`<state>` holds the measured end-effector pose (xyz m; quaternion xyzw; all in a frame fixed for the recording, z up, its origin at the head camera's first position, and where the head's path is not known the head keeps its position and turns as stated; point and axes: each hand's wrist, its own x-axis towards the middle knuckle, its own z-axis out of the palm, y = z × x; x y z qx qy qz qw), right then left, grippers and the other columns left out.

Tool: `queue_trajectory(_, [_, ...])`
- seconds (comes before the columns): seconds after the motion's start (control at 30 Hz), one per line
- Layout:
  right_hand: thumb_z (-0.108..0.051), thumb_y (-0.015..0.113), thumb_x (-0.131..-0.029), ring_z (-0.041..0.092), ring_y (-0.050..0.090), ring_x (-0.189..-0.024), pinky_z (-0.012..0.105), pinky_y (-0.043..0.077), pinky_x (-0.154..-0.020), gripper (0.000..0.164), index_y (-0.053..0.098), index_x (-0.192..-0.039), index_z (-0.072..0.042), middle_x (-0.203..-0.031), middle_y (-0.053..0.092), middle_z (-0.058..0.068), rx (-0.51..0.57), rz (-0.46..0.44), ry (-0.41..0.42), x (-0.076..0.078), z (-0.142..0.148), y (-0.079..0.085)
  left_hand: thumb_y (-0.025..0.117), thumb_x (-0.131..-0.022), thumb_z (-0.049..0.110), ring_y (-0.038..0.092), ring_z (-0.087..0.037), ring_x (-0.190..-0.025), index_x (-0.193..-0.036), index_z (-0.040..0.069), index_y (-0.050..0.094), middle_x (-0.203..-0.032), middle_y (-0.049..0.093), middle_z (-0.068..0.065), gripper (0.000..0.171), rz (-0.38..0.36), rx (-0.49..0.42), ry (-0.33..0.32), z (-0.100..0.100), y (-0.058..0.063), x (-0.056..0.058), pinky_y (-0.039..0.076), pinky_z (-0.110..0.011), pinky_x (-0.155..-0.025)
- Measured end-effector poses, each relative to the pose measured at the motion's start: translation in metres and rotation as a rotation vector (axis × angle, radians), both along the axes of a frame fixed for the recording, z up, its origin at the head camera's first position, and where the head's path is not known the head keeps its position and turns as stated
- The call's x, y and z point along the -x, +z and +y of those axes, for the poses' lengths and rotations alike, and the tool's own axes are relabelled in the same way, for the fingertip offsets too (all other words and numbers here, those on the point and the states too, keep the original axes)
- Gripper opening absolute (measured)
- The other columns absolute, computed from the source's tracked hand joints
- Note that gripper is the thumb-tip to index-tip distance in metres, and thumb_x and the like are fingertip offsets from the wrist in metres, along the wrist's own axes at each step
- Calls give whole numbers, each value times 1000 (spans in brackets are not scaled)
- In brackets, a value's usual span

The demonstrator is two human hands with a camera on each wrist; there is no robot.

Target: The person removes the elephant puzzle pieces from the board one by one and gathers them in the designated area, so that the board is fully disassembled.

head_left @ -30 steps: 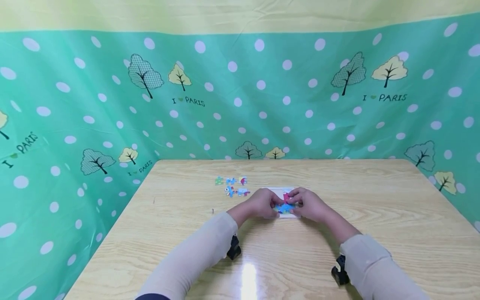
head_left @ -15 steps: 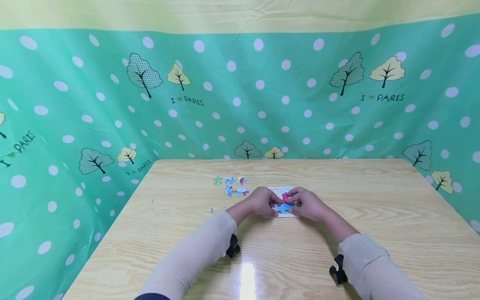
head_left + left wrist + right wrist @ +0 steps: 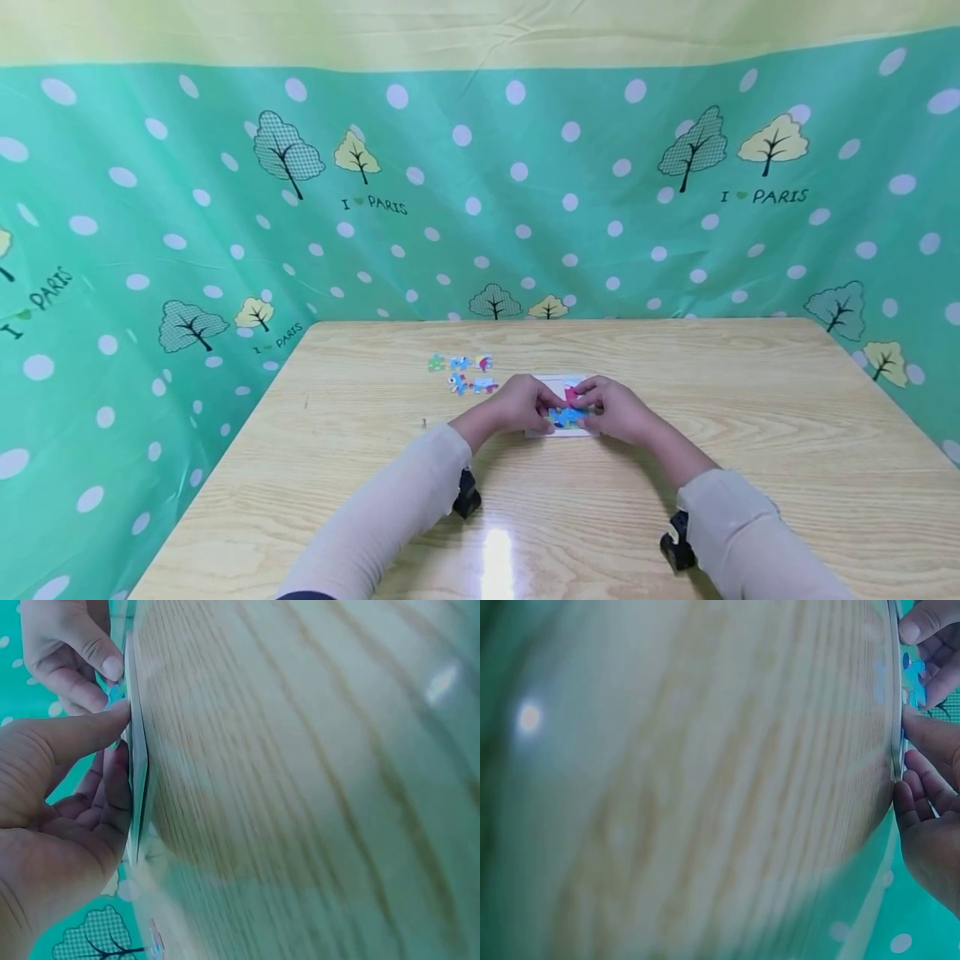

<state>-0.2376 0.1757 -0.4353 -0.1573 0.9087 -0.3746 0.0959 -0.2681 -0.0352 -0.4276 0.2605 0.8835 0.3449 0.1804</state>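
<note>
My left hand (image 3: 519,404) and right hand (image 3: 621,410) face each other over a white puzzle board (image 3: 553,380) on the table. Between them are joined blue jigsaw puzzle pieces (image 3: 567,417), pinched at the left side by the left thumb and fingers and at the right side by the right. A pink patch (image 3: 571,394) shows just beyond, at the right fingertips. In the right wrist view the blue pieces (image 3: 913,681) stand up a little off the board's face. Fingers cover much of the board and the pieces' ends.
Several loose jigsaw pieces (image 3: 460,363) lie in two rows left of and beyond the board. A tiny dark object (image 3: 423,422) is on the wooden table (image 3: 360,467) left of the left wrist. A green dotted curtain (image 3: 442,208) stands behind the table's far edge.
Both hands stay at the board with the blue pieces between them; only slight finger movement shows. The loose pieces have not moved.
</note>
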Motion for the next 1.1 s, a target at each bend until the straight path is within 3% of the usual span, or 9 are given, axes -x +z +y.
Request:
queue_trajectory(0.43, [0, 77, -90, 41, 53, -125, 52, 50, -103, 24, 76, -114, 6, -136, 58, 18, 4, 1, 2, 1, 0, 0, 82, -87, 1, 57, -9, -75, -117, 8, 79, -82, 68, 3, 31, -57, -63, 30, -9, -2, 1, 50, -21, -67])
queue_trajectory(0.8, [-1, 76, -91, 43, 51, -128, 56, 46, -107, 26, 75, -117, 6, -136, 57, 19, -5, 5, -5, 2, 1, -1, 83, -90, 11, 63, -10, -81, -116, 12, 80, -94, 75, 5, 27, -110, -167, 89, -23, -7, 5, 55, -24, -74])
queue_trajectory(1.1, [-2, 77, -91, 42, 50, -129, 55, 47, -106, 25, 76, -115, 4, -138, 57, 17, -13, -27, -29, 1, -1, -2, 81, -91, 11, 66, -11, -84, -120, 10, 78, -96, 76, 3, 29, -138, -237, 114, -37, -7, 1, 56, -24, -75])
